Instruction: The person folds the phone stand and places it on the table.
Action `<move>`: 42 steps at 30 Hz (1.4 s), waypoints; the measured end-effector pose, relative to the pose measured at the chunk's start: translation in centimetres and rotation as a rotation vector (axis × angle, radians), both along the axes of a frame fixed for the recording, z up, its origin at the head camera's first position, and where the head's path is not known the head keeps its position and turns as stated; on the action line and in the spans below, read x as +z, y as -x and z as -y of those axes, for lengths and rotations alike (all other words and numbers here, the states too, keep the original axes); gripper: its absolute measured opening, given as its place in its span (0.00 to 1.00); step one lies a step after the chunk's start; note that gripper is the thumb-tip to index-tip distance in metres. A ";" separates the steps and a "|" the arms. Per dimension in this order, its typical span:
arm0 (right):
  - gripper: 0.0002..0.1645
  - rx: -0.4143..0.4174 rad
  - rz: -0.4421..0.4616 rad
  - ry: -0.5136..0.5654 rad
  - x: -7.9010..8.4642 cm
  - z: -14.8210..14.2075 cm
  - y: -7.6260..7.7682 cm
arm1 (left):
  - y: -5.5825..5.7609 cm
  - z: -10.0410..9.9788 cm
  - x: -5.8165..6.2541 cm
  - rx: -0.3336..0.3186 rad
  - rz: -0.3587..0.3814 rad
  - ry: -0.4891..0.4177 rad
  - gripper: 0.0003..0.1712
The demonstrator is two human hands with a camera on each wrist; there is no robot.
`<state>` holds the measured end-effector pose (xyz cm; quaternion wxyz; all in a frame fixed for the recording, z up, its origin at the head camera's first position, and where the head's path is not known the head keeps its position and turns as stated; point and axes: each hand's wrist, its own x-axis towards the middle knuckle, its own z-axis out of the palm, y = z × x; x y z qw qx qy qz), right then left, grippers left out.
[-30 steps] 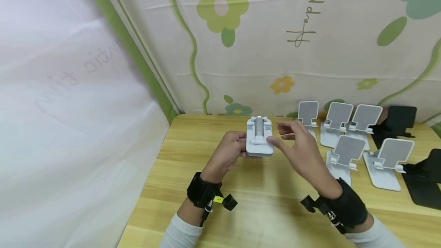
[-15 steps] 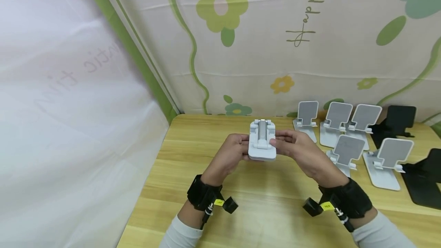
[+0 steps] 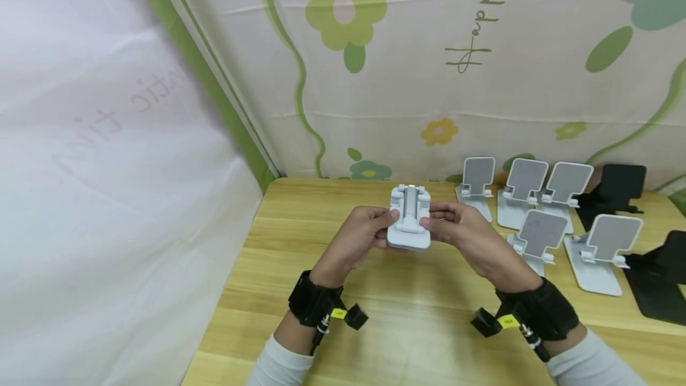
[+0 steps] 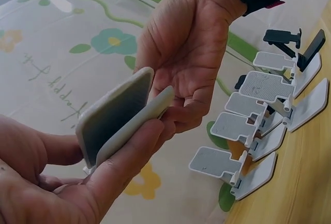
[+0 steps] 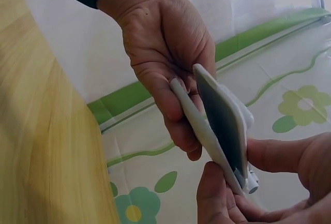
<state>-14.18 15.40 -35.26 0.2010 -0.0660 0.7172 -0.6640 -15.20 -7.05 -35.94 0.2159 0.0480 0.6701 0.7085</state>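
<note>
A white folding phone stand (image 3: 409,219) hangs above the table between both hands, its grey hinge arm facing up. My left hand (image 3: 360,236) grips its left side, thumb on the upper face and fingers beneath. On the opposite side, my right hand (image 3: 474,240) pinches the edge, thumb on top. Seen from the left wrist, the stand's two plates (image 4: 124,113) are spread slightly apart in a narrow V with a dark pad inside. The right wrist view shows the same gap beside the grey-padded plate (image 5: 222,113), with fingers of both hands around it.
Several unfolded white phone stands (image 3: 602,255) stand at the right of the wooden table (image 3: 300,255), beside black ones (image 3: 624,186). A floral cloth (image 3: 396,88) hangs behind the table's back edge, and a white sheet (image 3: 118,195) covers the left.
My right hand has come in from the right and taken hold of the stand. My left thumb has moved onto its upper face. The stand has shifted slightly right.
</note>
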 end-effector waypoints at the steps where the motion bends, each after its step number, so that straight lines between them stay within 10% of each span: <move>1: 0.41 -0.002 -0.002 0.000 0.0 0.0 0.0 | 0.0 0.0 0.0 0.000 -0.001 0.006 0.22; 10: 0.37 -0.016 -0.006 -0.009 -0.4 0.1 0.1 | -0.1 -0.1 -0.4 0.034 -0.086 0.141 0.18; 19: 0.32 -0.051 -0.010 0.001 -1.3 0.5 0.3 | -2.9 -2.9 1.0 0.071 -0.499 0.883 0.38; 22: 0.30 -0.051 -0.019 -0.008 -1.4 0.9 0.3 | -3.1 -3.6 0.9 0.091 -0.560 1.001 0.40; 37: 0.31 -0.050 -0.034 -0.038 -2.3 1.7 0.7 | -0.9 -1.9 -0.6 0.172 -0.534 0.978 0.33; 42: 0.29 -0.138 -0.227 -0.299 -2.4 -1.6 0.6 | 1.6 2.6 -2.3 0.277 -0.407 0.991 0.31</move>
